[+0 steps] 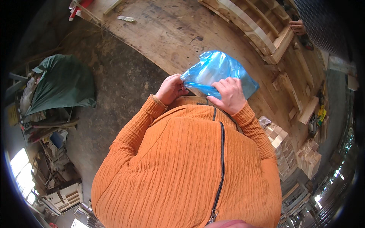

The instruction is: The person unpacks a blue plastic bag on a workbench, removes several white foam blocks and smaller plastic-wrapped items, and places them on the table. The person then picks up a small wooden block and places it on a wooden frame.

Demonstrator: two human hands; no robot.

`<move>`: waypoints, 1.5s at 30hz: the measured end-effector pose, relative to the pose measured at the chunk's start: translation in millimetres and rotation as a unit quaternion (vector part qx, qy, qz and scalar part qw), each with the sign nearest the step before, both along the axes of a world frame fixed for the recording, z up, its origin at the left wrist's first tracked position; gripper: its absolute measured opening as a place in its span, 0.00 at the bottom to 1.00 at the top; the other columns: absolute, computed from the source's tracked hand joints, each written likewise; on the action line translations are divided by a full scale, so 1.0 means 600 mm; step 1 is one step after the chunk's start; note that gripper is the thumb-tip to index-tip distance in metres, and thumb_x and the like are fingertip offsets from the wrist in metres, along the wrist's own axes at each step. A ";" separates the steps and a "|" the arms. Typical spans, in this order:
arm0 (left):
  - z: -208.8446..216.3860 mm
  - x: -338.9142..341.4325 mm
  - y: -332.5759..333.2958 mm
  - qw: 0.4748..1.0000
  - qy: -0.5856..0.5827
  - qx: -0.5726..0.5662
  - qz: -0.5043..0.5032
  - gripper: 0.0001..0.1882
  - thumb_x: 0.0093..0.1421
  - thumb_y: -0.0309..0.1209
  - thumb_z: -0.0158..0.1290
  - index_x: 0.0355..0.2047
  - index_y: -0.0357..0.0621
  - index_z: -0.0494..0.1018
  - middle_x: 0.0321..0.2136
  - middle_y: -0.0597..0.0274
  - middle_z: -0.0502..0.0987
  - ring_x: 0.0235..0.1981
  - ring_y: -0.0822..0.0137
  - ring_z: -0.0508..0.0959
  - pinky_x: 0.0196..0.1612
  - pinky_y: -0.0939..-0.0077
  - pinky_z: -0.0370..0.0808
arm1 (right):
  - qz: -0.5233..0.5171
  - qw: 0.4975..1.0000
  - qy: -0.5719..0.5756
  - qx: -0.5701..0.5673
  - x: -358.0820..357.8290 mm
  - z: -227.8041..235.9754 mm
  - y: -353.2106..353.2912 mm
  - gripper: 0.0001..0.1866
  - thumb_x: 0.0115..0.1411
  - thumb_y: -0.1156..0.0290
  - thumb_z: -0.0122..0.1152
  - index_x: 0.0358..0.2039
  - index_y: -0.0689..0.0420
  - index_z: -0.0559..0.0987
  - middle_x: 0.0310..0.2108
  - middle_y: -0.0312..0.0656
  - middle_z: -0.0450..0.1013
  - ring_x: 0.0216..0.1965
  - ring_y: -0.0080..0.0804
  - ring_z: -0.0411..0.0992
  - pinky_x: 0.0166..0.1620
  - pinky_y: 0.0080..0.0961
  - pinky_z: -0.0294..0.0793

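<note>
A shiny, see-through blue plastic bag (pixel 218 68) lies partly over the near edge of the wooden workbench (pixel 167 34). Its left corner is pinched between the thumb and fingers of my left hand (pixel 172 88). My right hand (pixel 230 94) rests on the bag's near right side, fingers bent over the film and thumb pointing left. Something pale shows faintly through the plastic, too unclear to name. Both hands are close in front of my orange jacket.
A slatted wooden frame (pixel 262 34) sits on the bench at the far right, with another person's hand (pixel 297 27) at its end. Stacked wood blocks (pixel 279 140) stand to my right. On the left, a green tarp (pixel 64 81) covers a heap beside the dark floor.
</note>
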State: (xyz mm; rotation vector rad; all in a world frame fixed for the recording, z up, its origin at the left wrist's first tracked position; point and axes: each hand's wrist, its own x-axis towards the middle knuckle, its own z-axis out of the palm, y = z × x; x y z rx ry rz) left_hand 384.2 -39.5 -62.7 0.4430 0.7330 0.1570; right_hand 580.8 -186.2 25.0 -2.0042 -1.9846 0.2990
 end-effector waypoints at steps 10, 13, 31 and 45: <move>0.079 0.067 0.027 0.719 -0.020 0.694 0.003 0.17 0.54 0.32 0.56 0.43 0.39 0.69 0.36 0.58 0.73 0.40 0.63 0.74 0.42 0.70 0.71 | 0.017 0.989 0.134 0.060 0.054 0.035 0.049 0.07 0.48 0.71 0.61 0.27 0.54 0.72 0.28 0.36 0.70 0.36 0.33 0.68 0.42 0.29 0.62; 0.102 0.104 0.058 0.649 -0.076 0.738 -0.170 0.15 0.55 0.37 0.56 0.39 0.43 0.73 0.47 0.57 0.71 0.45 0.53 0.71 0.48 0.64 0.69 | 0.033 0.986 0.157 0.035 0.066 0.035 0.072 0.08 0.47 0.72 0.61 0.27 0.55 0.70 0.27 0.37 0.70 0.34 0.35 0.69 0.41 0.30 0.63; 0.009 0.213 0.177 0.673 0.030 0.662 -0.328 0.44 0.47 0.34 0.57 0.64 0.55 0.48 0.38 0.48 0.76 0.38 0.53 0.77 0.42 0.63 0.73 | 0.152 0.980 0.131 0.011 0.115 0.075 0.198 0.10 0.46 0.70 0.61 0.18 0.58 0.68 0.20 0.38 0.67 0.29 0.33 0.64 0.34 0.30 0.65; 0.106 0.118 0.118 0.805 -0.101 0.553 -0.190 0.17 0.61 0.41 0.51 0.39 0.39 0.76 0.36 0.56 0.79 0.37 0.69 0.78 0.39 0.72 0.74 | -0.286 0.827 0.421 0.237 0.210 0.002 0.022 0.13 0.56 0.72 0.61 0.19 0.56 0.67 0.18 0.26 0.61 0.21 0.12 0.57 0.25 0.13 0.58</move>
